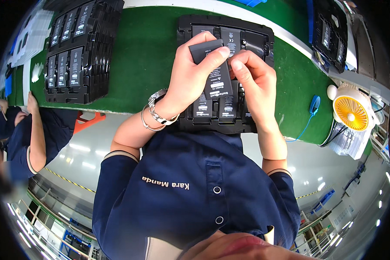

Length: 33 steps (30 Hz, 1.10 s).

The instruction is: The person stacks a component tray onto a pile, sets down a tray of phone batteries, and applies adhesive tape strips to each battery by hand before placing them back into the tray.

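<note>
A flat black phone battery (217, 82) with pale print is held up in my left hand (200, 65), the thumb lying across its face. My right hand (255, 76) is at the battery's right edge, thumb and forefinger pinched together; whatever lies between those fingertips is too small to make out. Below both hands rests a black plastic tray (242, 126) with moulded pockets. Several similar batteries (230, 39) sit in it, partly hidden by my hands. One pocket (253, 41) at the tray's upper right shows no battery.
A tall stack of black trays (104, 47) with batteries stands to the left on the green bench top (143, 26). At the right are a white fan with a yellow grille (351, 112), a blue corded wristband (315, 105) and another battery tray (329, 34). A co-worker's arm (37, 134) reaches the bench at far left.
</note>
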Tool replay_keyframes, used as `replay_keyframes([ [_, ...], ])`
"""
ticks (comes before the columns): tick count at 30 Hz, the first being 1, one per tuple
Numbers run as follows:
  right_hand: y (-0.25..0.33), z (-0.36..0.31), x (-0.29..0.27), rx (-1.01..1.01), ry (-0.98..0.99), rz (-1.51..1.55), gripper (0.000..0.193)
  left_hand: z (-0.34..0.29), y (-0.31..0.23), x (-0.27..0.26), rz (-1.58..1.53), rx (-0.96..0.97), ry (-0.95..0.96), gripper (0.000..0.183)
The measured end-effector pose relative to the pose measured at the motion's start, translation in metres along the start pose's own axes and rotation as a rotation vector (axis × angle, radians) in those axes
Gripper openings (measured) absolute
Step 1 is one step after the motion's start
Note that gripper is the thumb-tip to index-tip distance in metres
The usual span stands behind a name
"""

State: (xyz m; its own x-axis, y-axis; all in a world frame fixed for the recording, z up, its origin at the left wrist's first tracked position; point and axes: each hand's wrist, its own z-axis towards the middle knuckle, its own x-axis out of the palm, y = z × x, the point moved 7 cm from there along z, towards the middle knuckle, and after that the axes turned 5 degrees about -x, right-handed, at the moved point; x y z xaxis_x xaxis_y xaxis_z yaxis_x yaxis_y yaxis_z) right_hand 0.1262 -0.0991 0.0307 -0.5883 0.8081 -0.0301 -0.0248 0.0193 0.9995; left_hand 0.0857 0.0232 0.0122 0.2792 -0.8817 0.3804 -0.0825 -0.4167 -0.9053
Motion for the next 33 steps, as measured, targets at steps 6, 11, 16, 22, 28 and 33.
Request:
replay_keyframes([
  [6,-0.001,-0.005,-0.002,-0.037,-0.043,-0.047,0.018,-0.001,0.001,0.003,0.009,0.011,0.008,0.011],
  [11,0.000,-0.006,-0.004,-0.034,-0.042,-0.057,0.016,-0.002,0.005,0.003,-0.002,0.001,0.028,0.011],
  [16,0.013,0.001,-0.010,-0.077,-0.066,-0.021,0.021,-0.002,0.014,0.009,0.083,0.015,0.114,0.025],
  [22,0.017,0.011,-0.047,-0.132,-0.146,-0.266,0.025,-0.008,0.002,-0.001,0.333,0.215,0.007,0.025],
  [28,-0.017,0.037,-0.105,-0.110,-0.208,-0.553,0.024,-0.021,-0.005,-0.022,1.167,0.519,-0.194,0.040],
  [33,0.019,0.021,-0.079,-0.531,-0.397,-1.239,0.032,-0.023,0.010,-0.033,1.149,0.432,-0.195,0.040],
])
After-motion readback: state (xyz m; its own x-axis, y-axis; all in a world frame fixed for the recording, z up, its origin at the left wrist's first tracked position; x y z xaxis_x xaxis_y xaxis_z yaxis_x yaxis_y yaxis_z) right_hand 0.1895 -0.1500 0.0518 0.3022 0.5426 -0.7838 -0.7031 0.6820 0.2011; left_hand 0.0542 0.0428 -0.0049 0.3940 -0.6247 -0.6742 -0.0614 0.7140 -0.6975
